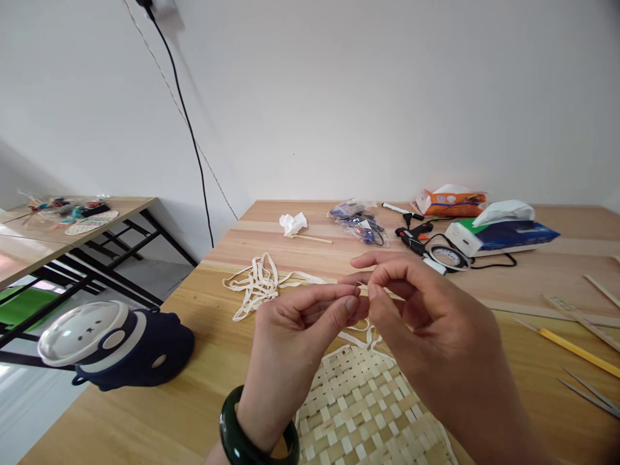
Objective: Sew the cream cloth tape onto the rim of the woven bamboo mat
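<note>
My left hand (300, 326) and my right hand (431, 316) meet above the wooden table, their fingertips pinched together on a thin pale strip (359, 289). The pinched part is small and partly hidden by my fingers. A loose tangle of cream flat strips (259, 287) lies to the left of my hands, and one strip runs from it towards my fingers. Below my hands lies a woven bamboo mat (361, 407), its near part cut off by the frame. A dark green bangle (256, 429) circles my left wrist.
Beyond my hands lie a hot glue gun (411, 237), a plastic bag of small items (358, 223), crumpled tissue (293, 223) and a tissue packet (504, 236). A yellow pencil (576, 352) and metal tweezers (591, 394) lie right; a navy dome-topped appliance (113, 345) stands left.
</note>
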A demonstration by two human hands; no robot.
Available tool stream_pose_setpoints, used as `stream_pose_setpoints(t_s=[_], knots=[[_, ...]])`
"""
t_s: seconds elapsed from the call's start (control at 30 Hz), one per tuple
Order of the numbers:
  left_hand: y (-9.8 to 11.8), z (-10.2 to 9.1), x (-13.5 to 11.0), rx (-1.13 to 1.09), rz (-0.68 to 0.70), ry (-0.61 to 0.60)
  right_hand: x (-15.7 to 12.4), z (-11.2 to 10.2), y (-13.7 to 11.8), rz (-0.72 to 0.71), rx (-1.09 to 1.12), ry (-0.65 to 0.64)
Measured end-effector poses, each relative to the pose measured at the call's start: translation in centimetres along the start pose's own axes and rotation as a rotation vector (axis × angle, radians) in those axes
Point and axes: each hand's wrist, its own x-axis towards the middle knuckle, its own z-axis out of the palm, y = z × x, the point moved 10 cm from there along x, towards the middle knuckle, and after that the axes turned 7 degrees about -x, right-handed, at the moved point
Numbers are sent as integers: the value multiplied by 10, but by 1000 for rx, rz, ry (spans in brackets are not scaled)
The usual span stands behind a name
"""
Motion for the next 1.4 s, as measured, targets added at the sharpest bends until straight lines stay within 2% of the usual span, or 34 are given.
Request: stream_pose_setpoints(t_s=[0.47,0.67,1.4], knots=[[1,0,0,-17,-4,8,0,1,0,4,-4,-15],[-1,1,0,-24,-5,1,0,-1,1,1,2,18],[1,1,2,11,21,-20,0,3,4,0,14,-19]])
